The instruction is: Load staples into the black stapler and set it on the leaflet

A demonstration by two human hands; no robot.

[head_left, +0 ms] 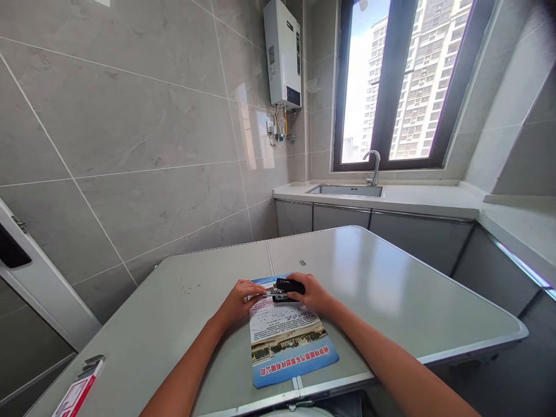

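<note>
A black stapler [290,285] with a silver metal inner part is in my right hand [313,294], whose fingers wrap round its black body. At the stapler's left end, the fingertips of my left hand [241,300] pinch the silver part; the exact grip is too small to make out. Beneath both hands lies a printed leaflet [284,324] with a blue band and a photo strip, its upper part partly covered. Just beyond the stapler, small staple strips [303,262] rest on the table. Loose staple-like bits [191,288] are scattered to the left.
The light folding table [373,301] has a metal rim and a centre seam. At its near left lies a red and white box or card [80,389] with a dark item by it. Behind stand a counter with a sink [347,190], a faucet [373,165] and a wall-mounted water heater [282,58].
</note>
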